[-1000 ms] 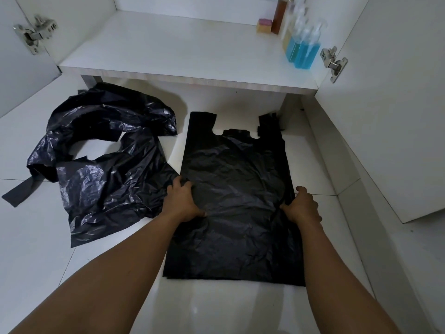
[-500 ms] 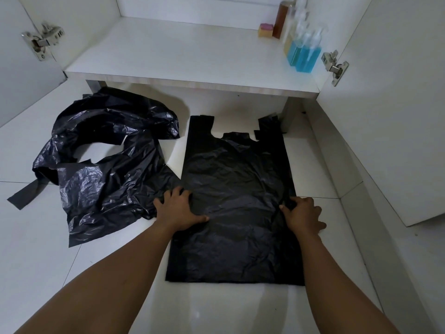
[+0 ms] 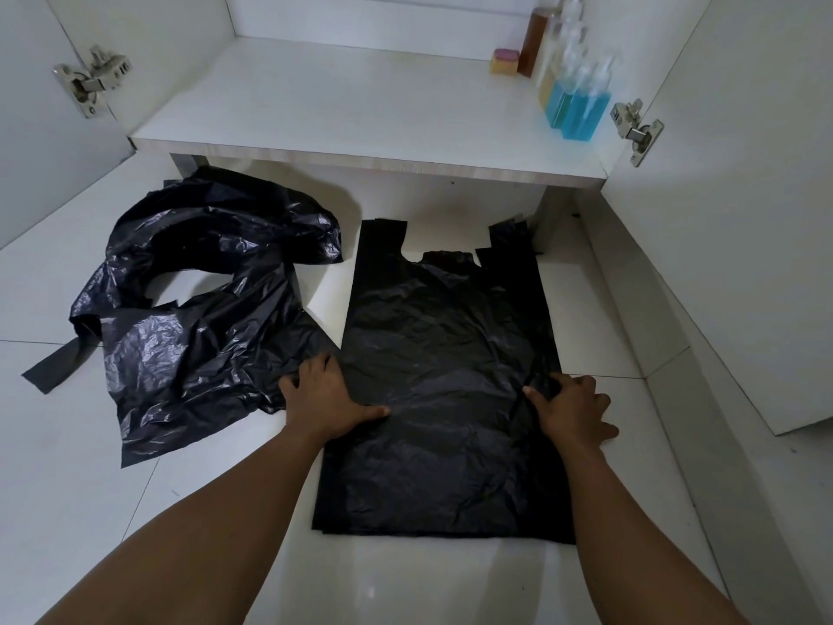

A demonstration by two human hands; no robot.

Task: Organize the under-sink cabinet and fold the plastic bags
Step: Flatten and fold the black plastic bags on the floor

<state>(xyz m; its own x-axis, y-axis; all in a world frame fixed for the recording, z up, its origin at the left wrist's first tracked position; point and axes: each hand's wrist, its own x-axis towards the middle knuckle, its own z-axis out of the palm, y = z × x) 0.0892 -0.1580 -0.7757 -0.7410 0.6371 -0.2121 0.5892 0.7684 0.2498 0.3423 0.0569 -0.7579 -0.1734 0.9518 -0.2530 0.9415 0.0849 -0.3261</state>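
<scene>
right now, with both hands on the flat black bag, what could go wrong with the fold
The crumpled bag lies against the left edge of the flat bag, by the left hand, so it may get dragged into the fold. Plastic is bunched beside the right hand; that wrinkle could skew the fold.

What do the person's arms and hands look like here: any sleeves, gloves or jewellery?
Both are bare. The left forearm and right forearm show no sleeve up to the frame edge. The left hand and right hand wear no gloves, and no ring, watch or wristband is visible.
</scene>
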